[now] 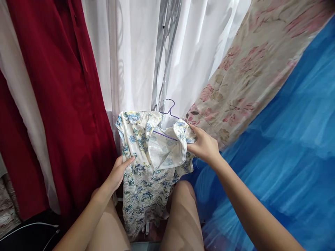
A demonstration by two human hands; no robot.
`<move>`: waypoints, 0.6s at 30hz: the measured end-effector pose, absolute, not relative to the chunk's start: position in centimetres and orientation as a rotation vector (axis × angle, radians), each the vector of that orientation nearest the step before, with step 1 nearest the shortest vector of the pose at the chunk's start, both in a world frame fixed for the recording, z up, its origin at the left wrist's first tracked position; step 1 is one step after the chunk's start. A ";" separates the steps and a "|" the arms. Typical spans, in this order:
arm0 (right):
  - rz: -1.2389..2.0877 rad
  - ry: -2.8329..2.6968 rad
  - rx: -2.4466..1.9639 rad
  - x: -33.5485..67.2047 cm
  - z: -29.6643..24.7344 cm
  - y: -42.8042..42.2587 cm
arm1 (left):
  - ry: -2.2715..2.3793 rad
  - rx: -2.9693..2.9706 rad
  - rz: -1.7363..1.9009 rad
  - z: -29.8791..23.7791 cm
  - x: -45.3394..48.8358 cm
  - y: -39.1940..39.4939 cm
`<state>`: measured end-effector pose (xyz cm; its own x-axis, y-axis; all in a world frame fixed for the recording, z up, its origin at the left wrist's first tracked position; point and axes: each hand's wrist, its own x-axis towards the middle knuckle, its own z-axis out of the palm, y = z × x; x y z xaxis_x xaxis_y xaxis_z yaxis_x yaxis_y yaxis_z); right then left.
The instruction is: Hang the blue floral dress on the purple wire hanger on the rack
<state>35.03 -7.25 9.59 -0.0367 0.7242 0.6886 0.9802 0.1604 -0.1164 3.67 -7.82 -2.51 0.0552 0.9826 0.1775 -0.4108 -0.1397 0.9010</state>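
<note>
A sleeveless-looking white dress (146, 174) with blue and yellow-green flowers hangs on a thin purple hanger (170, 112) in front of me. Its neckline gapes, and the hanger's lower bar shows inside. My right hand (204, 141) is closed on the dress at its right shoulder, over the hanger's end. On the other side, my left hand (121, 170) grips the dress's left edge below the armhole, the thumb lying on the front and the other fingers hidden behind the cloth. The hanger's hook stands free above the collar.
White curtains (138, 59) and a grey metal stand (161, 69) are behind the dress. Dark red cloth (70, 104) hangs at left. A beige floral fabric (235, 83) and a blue tulle dress (282, 146) fill the right. A white cable (31, 225) lies at lower left.
</note>
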 end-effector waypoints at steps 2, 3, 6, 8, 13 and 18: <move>-0.548 -1.852 -1.602 34.6 10.0 -7.3 | 0.767 1.044 1.438 -2.6 3.4 -8.1; -0.558 -1.875 -1.590 34.4 10.1 -7.4 | 0.778 1.039 1.437 -2.8 3.2 -8.4; -0.582 -1.942 -1.515 34.4 9.9 -7.8 | 0.836 1.013 1.415 -3.8 2.9 -9.5; -0.571 -2.002 -1.441 34.8 9.5 -8.2 | 0.887 1.006 1.391 -4.7 2.9 -10.4; -0.562 -2.092 -1.347 35.9 8.2 -8.4 | 0.928 1.054 1.332 -7.6 3.6 -12.8; -0.494 -2.074 -1.194 34.9 5.0 -9.3 | 1.039 1.054 1.298 -11.0 4.4 -14.2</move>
